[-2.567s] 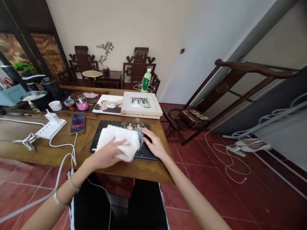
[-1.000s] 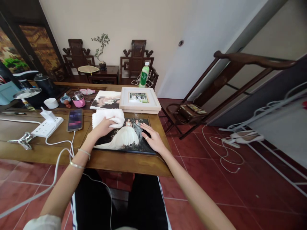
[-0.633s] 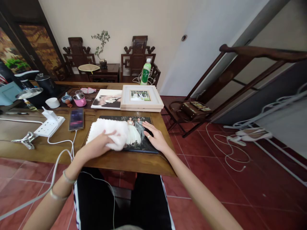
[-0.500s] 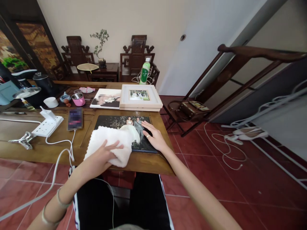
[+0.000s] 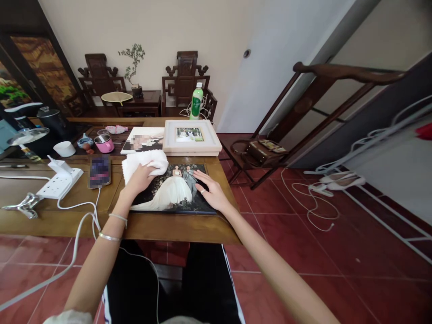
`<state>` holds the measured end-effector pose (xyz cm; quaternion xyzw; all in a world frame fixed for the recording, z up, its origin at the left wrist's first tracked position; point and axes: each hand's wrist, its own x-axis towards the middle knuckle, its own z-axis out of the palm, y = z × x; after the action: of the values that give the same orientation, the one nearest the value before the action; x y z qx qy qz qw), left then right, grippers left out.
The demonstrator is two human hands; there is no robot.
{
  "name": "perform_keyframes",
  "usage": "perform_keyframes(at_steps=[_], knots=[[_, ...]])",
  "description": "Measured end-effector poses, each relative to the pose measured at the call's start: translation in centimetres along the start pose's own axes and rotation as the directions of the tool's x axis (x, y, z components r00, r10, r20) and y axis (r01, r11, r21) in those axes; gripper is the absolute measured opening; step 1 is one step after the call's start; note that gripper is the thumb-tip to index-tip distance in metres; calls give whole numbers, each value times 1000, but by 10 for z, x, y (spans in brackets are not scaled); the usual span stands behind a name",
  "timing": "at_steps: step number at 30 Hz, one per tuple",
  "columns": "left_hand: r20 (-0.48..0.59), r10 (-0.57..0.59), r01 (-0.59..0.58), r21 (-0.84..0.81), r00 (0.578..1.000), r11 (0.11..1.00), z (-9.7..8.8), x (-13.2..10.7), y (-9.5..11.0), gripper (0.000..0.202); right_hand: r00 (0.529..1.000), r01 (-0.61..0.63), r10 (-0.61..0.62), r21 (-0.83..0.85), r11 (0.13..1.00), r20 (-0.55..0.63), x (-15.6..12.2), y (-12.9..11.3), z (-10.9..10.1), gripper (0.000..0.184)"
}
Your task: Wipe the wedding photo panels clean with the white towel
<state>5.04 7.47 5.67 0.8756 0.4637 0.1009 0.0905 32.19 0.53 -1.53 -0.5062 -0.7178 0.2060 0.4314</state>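
Observation:
A dark wedding photo panel (image 5: 175, 193) lies flat on the wooden table (image 5: 189, 227), showing a couple against dark foliage. My left hand (image 5: 140, 178) grips a fluffy white cloth (image 5: 135, 162) at the panel's upper left corner; part of the cloth bunches up over the fingers. The cloth and hand cover that corner. Flat on the panel's right side rests my right hand (image 5: 212, 191), fingers stretched out and holding nothing. Just behind the panel are a white-framed photo (image 5: 216, 139) and a second photo board (image 5: 148, 139) to its left.
To the left lie a phone (image 5: 100, 171) on a cable, a white power strip (image 5: 60, 182) and a silver stand (image 5: 25, 204). Behind them are a pink cup (image 5: 104, 144) and a white cup (image 5: 64, 148). A green bottle (image 5: 196, 103) stands at the back. A wooden chair (image 5: 270, 157) is at right.
My left hand has slid the cloth away from me, from the panel's near left corner to its far left one, uncovering the dress's train. My right hand stays on the panel.

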Motion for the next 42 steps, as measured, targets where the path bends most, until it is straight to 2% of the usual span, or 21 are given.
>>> perform_keyframes(at_steps=[4,7,10,13,16,18,20,24,28,33,35,37,42], knots=[[21,-45,44,13,999,999,-8,-33,-20,32,1000,-1,1,13,1000,1,1,0,0,39],[56,-44,42,26,997,999,-15,-67,-25,30,1000,-4,4,27,1000,-5,1,1,0,39],[121,41,-43,14,992,999,-19,-107,-13,29,1000,-6,7,38,999,-10,0,1,1,40],[158,153,-148,-45,975,988,-21,-145,11,31,1000,-6,7,44,999,-15,0,1,2,40],[199,202,-184,-103,959,977,-24,-163,30,32,1000,-6,7,30,1000,-21,0,0,2,39],[230,184,-159,-124,956,979,-23,-158,32,30,1000,-11,11,17,1000,-20,0,0,3,39],[224,143,-118,-122,964,986,-21,-141,27,29,1000,-16,16,7,1000,-21,0,0,3,39],[116,65,-58,-63,991,996,-16,-88,9,28,999,-5,5,-1,1000,-34,0,2,3,39],[19,14,-14,-21,1000,1000,-19,-37,-7,27,999,10,-10,-4,1000,-46,1,4,4,38],[-16,8,-8,3,1000,1000,-28,-5,-17,33,999,13,-14,-3,1000,-40,2,4,3,38],[4,21,-21,5,1000,1000,-28,-5,-15,31,999,12,-12,6,1000,-35,2,4,2,38],[51,51,-51,-3,997,999,-25,-15,-5,27,999,13,-13,16,1000,-31,2,4,2,38],[183,159,-150,-60,970,987,-14,-80,53,24,1000,9,-8,13,1000,-20,1,2,0,38]])
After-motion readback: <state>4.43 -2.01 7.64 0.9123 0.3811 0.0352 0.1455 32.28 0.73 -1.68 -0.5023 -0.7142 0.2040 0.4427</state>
